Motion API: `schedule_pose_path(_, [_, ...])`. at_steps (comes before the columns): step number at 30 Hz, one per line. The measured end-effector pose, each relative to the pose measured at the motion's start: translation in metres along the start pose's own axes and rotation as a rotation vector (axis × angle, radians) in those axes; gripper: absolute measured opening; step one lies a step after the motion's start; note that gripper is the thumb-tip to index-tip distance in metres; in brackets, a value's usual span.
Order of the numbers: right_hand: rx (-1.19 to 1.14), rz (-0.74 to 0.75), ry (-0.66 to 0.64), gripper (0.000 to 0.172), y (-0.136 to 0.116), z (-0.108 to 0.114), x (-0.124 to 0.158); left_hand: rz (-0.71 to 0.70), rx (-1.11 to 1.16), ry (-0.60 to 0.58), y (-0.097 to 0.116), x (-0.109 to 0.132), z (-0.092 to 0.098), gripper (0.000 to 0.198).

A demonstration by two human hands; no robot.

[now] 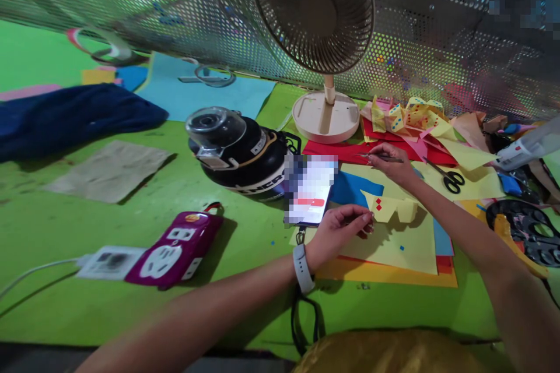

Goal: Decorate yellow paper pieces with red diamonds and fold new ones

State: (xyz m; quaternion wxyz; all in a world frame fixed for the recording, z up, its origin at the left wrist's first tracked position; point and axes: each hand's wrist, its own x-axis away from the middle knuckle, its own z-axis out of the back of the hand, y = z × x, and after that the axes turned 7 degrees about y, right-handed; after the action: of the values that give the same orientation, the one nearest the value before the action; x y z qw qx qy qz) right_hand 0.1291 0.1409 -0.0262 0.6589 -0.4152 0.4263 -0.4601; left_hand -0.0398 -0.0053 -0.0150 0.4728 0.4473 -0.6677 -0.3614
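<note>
My left hand [343,230], with a pale watch band on its wrist, is closed in a pinch at the lower left corner of a folded yellow paper piece [389,208]. Two red diamonds show on that paper, and it casts a shadow on the yellow sheet [411,250] under it. My right hand [391,164] is closed around thin metal tweezers [387,157], their tips pointing left over red paper [336,150]. A tiny blue square [402,248] lies on the yellow sheet. Beside my left hand is a lit phone [312,192], partly blurred out.
Black scissors [452,180] lie right of my right hand. Folded paper dice [415,113] are heaped behind. A fan [326,116] stands at the back, a black jug [245,157] before it. A purple power strip [175,250] lies left, a black palette [525,233] right.
</note>
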Motion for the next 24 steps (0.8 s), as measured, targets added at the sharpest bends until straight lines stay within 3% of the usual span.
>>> schedule_pose_path(12, [-0.003,0.038,0.032,0.022,-0.001,-0.001,0.003,0.003,0.017,-0.005,0.001,0.0,-0.001,0.034])
schedule_pose_path(24, [-0.105,-0.098,0.165,0.032,-0.012,0.003,0.0,-0.016,-0.008,0.001,-0.001,0.0,0.0,0.031])
